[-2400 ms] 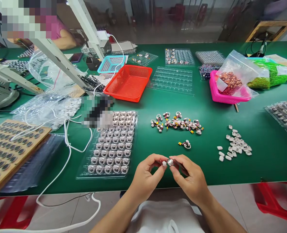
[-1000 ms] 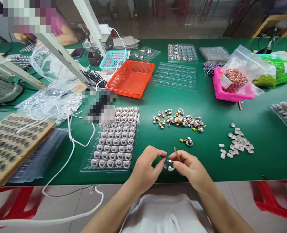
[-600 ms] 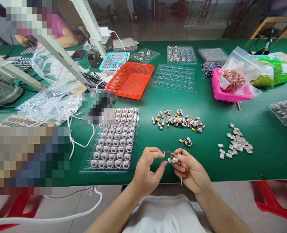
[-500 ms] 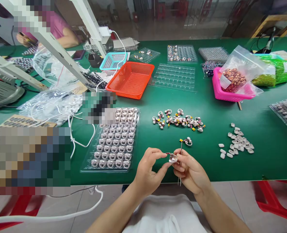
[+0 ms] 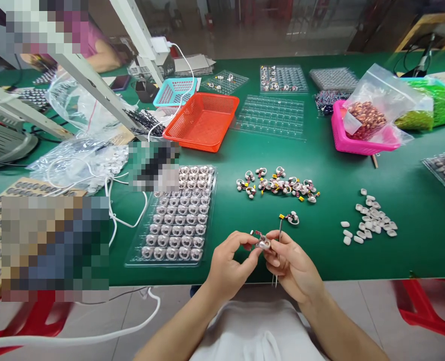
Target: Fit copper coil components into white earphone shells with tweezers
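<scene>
Between my two hands, over the front edge of the table, is a small shiny earbud shell (image 5: pixel 263 244) with thin dark-red wires and a tiny white part sticking up. My left hand (image 5: pixel 232 260) pinches its left side between thumb and forefinger. The fingertips of my right hand (image 5: pixel 297 265) hold its right side, and that hand also keeps metal tweezers (image 5: pixel 280 226) upright against the fingers. Just beyond the tweezers lies one wired earbud (image 5: pixel 293 218) with a yellow tab. Farther back is a loose cluster of similar wired earbuds (image 5: pixel 288 186).
A clear tray (image 5: pixel 131 261) filled with shiny shells lies left of my hands. Small white caps (image 5: pixel 373 219) are scattered at right. Behind stand an orange basket (image 5: pixel 200 143), a blue basket (image 5: pixel 158 100) and a pink basket (image 5: pixel 358 145). White cables (image 5: pixel 112 220) run along the left.
The earbud shell has been turned between my fingers, and its wires now stand up more visibly. Both hands have shifted very slightly left, with the tweezers still in my right hand.
</scene>
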Action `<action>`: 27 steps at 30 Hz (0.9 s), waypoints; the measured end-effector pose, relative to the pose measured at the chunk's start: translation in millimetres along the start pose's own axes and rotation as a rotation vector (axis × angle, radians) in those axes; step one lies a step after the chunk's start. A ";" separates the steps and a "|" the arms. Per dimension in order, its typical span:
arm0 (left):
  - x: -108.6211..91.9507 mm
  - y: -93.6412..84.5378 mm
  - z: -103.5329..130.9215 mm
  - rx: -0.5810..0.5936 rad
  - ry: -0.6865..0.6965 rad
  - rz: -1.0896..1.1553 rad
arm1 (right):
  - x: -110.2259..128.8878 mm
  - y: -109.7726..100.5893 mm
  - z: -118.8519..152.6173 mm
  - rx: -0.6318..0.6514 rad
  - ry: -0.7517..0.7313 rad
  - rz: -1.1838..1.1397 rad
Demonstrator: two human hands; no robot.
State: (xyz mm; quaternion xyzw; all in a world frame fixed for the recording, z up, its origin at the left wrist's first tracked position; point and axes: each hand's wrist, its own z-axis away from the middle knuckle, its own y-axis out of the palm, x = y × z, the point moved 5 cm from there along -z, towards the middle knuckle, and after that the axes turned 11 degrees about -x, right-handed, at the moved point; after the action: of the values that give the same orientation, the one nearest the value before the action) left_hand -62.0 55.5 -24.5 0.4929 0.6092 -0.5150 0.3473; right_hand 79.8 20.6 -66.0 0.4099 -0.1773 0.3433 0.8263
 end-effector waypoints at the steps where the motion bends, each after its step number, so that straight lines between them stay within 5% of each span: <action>1: 0.6 -1.2 0.4 0.003 -0.035 0.017 | 2.6 -0.9 1.2 0.015 -0.061 0.070; 8: -10.3 -8.3 0.2 0.080 -0.089 0.088 | 24.6 -2.6 14.2 0.052 -0.550 0.679; 21: -9.4 -10.2 -2.8 0.028 -0.135 0.174 | 40.3 13.2 19.1 0.167 -0.661 0.942; 27: 6.6 -3.9 3.1 0.020 -0.370 0.341 | 35.2 13.1 21.0 0.139 -0.663 0.899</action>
State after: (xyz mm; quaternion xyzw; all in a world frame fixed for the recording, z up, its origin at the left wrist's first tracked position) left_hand -67.8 54.2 -30.2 0.4894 0.4384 -0.5364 0.5298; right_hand 94.8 24.3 -25.9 0.4333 -0.5619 0.5252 0.4697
